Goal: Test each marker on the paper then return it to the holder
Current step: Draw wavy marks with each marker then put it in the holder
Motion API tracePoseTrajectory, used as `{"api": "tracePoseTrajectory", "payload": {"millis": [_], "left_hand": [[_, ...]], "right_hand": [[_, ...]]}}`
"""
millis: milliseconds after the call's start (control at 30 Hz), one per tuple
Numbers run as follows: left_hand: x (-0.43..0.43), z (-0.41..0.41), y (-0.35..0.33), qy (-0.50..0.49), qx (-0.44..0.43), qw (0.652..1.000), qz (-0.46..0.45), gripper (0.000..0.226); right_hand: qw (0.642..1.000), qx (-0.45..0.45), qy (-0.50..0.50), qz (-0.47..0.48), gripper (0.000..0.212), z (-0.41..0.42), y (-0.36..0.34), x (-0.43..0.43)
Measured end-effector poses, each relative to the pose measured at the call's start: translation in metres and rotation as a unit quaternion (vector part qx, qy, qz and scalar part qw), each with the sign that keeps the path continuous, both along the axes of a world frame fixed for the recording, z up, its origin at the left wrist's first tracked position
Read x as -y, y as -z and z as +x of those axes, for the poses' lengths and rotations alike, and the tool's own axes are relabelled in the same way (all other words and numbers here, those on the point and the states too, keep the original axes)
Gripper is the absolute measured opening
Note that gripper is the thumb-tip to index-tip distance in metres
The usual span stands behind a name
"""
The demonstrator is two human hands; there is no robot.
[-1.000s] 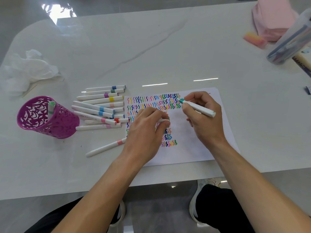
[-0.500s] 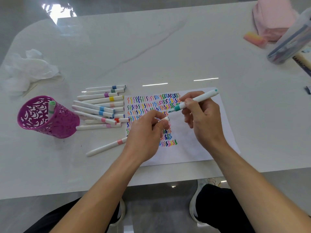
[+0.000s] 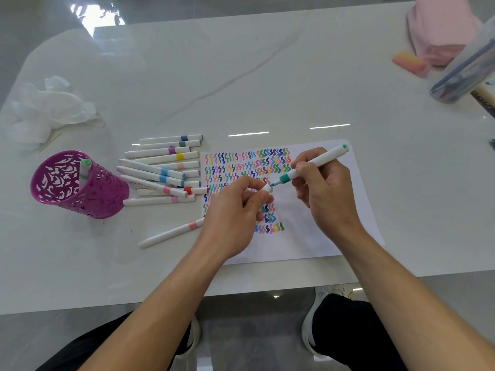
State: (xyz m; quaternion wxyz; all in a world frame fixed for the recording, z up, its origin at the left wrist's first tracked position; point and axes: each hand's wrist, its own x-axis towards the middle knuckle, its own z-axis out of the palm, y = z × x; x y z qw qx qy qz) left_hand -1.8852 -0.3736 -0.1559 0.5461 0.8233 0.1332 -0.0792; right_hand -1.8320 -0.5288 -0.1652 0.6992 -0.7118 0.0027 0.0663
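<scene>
My right hand [image 3: 325,192] grips a white marker with a teal band [image 3: 316,163], its tip pointing left and down. My left hand [image 3: 234,210] pinches the white cap [image 3: 265,189], whose open end meets the marker's tip. Both hands hover over the paper [image 3: 321,236], which is filled with rows of coloured squiggles. A purple lattice holder [image 3: 77,187] stands at the left with one green marker [image 3: 85,170] in it. Several capped white markers [image 3: 160,167] lie between the holder and the paper.
Crumpled white tissue [image 3: 48,108] lies at the far left. At the back right are a pink cloth [image 3: 442,25], a pink-orange eraser [image 3: 409,62] and a clear tube of pens [image 3: 466,68]. The table's front edge [image 3: 241,293] runs just below the paper.
My right hand lifted the teal marker off the squiggles and turned its tip toward my left hand. My left hand raised the cap to meet the tip.
</scene>
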Motion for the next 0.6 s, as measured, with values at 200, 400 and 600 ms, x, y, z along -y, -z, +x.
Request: {"api": "tracePoseTrajectory", "payload": {"millis": [200, 400, 600], "left_hand": [[0.0023, 0.0002, -0.0026, 0.01, 0.002, 1.0, 0.01, 0.013], [0.0024, -0.0001, -0.001, 0.014, -0.002, 1.0, 0.013, 0.005], [0.0001, -0.0005, 0.0009, 0.047, 0.012, 0.997, 0.058, 0.015]], "right_hand": [[1.0, -0.002, -0.014, -0.014, 0.012, -0.0017, 0.0024, 0.0002], [0.999, -0.01, -0.028, -0.016, 0.01, -0.0021, 0.0029, 0.0015], [0.999, -0.011, -0.044, -0.004, 0.008, -0.0036, 0.0045, 0.0024]]}}
